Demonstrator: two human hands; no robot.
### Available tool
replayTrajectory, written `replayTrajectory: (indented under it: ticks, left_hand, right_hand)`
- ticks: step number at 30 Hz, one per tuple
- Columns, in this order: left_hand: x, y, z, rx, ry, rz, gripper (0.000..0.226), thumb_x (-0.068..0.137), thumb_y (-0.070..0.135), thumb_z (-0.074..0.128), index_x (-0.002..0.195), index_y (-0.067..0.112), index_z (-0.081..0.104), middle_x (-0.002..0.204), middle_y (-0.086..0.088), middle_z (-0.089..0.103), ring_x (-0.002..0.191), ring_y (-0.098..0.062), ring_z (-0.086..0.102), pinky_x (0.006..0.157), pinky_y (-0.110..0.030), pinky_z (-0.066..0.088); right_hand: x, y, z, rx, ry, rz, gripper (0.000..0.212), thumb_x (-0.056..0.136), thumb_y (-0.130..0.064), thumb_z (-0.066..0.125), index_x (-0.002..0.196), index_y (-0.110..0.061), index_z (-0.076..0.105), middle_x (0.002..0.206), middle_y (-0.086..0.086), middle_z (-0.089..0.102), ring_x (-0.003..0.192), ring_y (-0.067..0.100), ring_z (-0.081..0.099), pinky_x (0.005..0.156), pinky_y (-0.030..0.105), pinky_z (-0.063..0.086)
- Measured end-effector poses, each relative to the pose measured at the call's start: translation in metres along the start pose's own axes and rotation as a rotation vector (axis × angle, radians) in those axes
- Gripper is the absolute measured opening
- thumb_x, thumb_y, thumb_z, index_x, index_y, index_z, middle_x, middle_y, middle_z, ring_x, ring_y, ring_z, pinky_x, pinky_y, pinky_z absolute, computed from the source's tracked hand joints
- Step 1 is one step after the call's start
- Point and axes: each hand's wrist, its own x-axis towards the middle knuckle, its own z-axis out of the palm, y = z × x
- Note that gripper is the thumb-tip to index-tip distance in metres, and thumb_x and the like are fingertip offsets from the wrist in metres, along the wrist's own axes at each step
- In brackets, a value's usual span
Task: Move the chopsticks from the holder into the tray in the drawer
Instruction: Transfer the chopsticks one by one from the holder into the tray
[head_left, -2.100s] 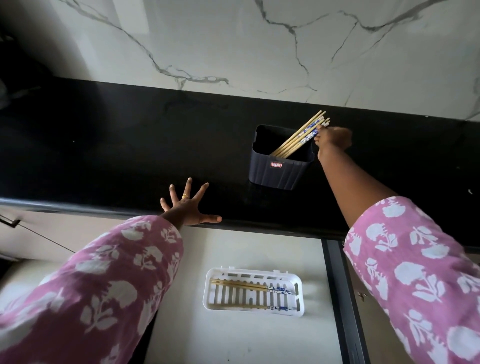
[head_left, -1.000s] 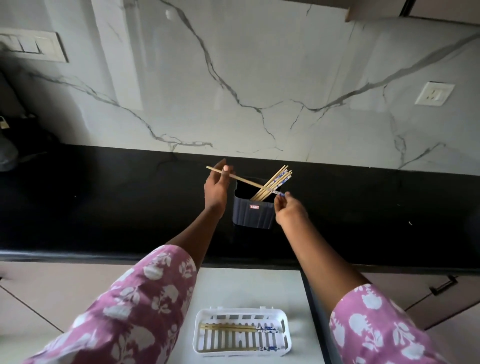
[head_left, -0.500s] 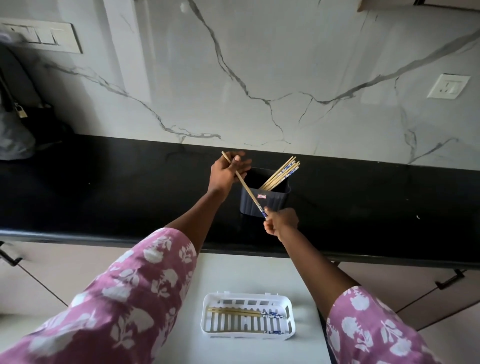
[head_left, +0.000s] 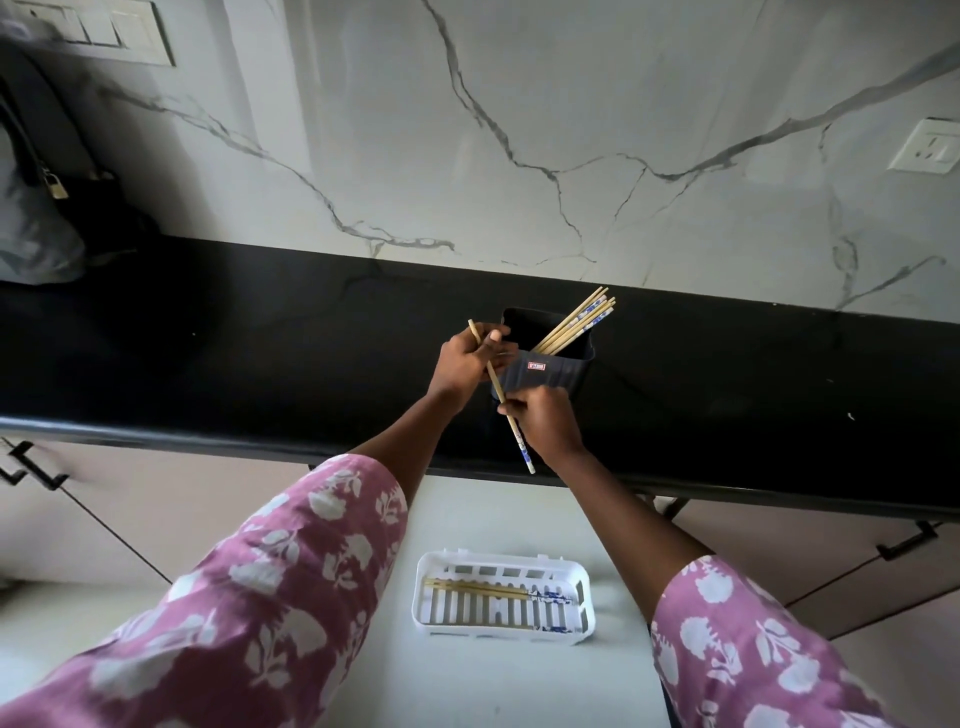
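Since the earlier frame the chopstick (head_left: 500, 397) has swung lengthwise, left hand (head_left: 467, 358) and right hand (head_left: 543, 421) both gripping it before the holder (head_left: 540, 371), evidently aligning it for the tray (head_left: 503, 597).

Sleeves (head_left: 270, 587) behind both hands: pink with white floral print. Holder (head_left: 540, 371) just beyond the hands: dark navy, ribbed, small red-white label. Chopsticks (head_left: 574, 322) in it: pale bamboo, blue-white patterned ends. Chopstick (head_left: 500, 397) in both hands: same colours. Tray (head_left: 501, 597) below the hands: white, slatted. Table (head_left: 208, 338): black. Wall (head_left: 519, 130): white marble, grey veins.
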Motion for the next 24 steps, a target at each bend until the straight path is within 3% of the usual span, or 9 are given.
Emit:
replayTrajectory:
  ticks: [2,4,7,10,13,16,24]
  left_hand:
    - [-0.003,-0.013,-0.008,0.109,0.04,-0.017,0.035,0.09,0.042,0.057,0.113,0.017,0.062,0.109,-0.012,0.067,0.1,-0.021,0.066,0.093,-0.045,0.053]
    - [-0.006,-0.026,-0.019,0.235,0.071,-0.078,0.058,0.082,0.063,0.05,0.122,0.021,0.059,0.12,-0.01,0.063,0.116,-0.025,0.059,0.102,-0.044,0.045]
    - [-0.009,-0.045,-0.034,0.4,0.052,-0.25,0.063,0.096,0.058,0.03,0.142,0.016,0.042,0.144,-0.013,0.045,0.135,-0.03,0.038,0.111,-0.041,0.029]
    - [-0.008,-0.076,-0.044,0.668,-0.017,-0.473,0.057,0.1,0.049,0.023,0.148,0.018,0.029,0.157,-0.012,0.018,0.145,-0.032,0.015,0.117,-0.044,0.013]
    - [-0.011,-0.106,-0.05,0.838,-0.057,-0.597,0.053,0.1,0.05,0.024,0.149,0.032,0.02,0.161,-0.005,-0.001,0.147,-0.027,-0.005,0.117,-0.048,-0.002]
    - [-0.012,-0.118,-0.049,0.975,-0.082,-0.589,0.056,0.099,0.05,0.025,0.151,0.032,0.01,0.16,-0.004,-0.011,0.146,-0.025,-0.014,0.116,-0.049,-0.005]
    - [-0.002,-0.121,-0.042,1.156,-0.166,-0.649,0.076,0.091,0.065,0.031,0.151,0.03,0.0,0.159,0.001,-0.014,0.144,-0.039,-0.013,0.113,-0.056,-0.001]
  right_hand:
    - [-0.005,0.006,0.008,0.01,-0.051,0.05,0.018,0.084,-0.014,0.068,0.097,-0.003,0.074,0.091,0.015,0.076,0.084,0.026,0.071,0.071,0.016,0.041]
    - [-0.013,0.014,0.015,0.024,-0.098,0.116,0.016,0.082,-0.014,0.069,0.093,-0.005,0.075,0.086,0.016,0.075,0.081,0.028,0.07,0.069,0.018,0.041]
    - [-0.031,0.024,0.023,0.09,-0.187,0.211,0.015,0.081,-0.012,0.069,0.092,-0.004,0.075,0.08,0.021,0.073,0.077,0.032,0.069,0.07,0.028,0.051]
    - [-0.057,0.035,0.038,0.055,-0.347,0.243,0.018,0.082,-0.012,0.068,0.096,-0.005,0.075,0.088,0.019,0.074,0.085,0.03,0.068,0.072,0.026,0.046]
    - [-0.087,0.049,0.058,-0.024,-0.565,0.226,0.017,0.086,-0.015,0.062,0.094,-0.005,0.073,0.092,0.017,0.073,0.087,0.029,0.067,0.072,0.024,0.045]
    - [-0.109,0.062,0.078,-0.134,-0.692,0.167,0.019,0.089,-0.015,0.055,0.093,-0.006,0.071,0.092,0.015,0.072,0.087,0.03,0.067,0.076,0.03,0.051]
    - [-0.137,0.074,0.106,-0.376,-0.843,0.092,0.018,0.087,0.0,0.046,0.091,0.0,0.064,0.1,0.021,0.066,0.095,0.038,0.062,0.066,0.032,0.04]
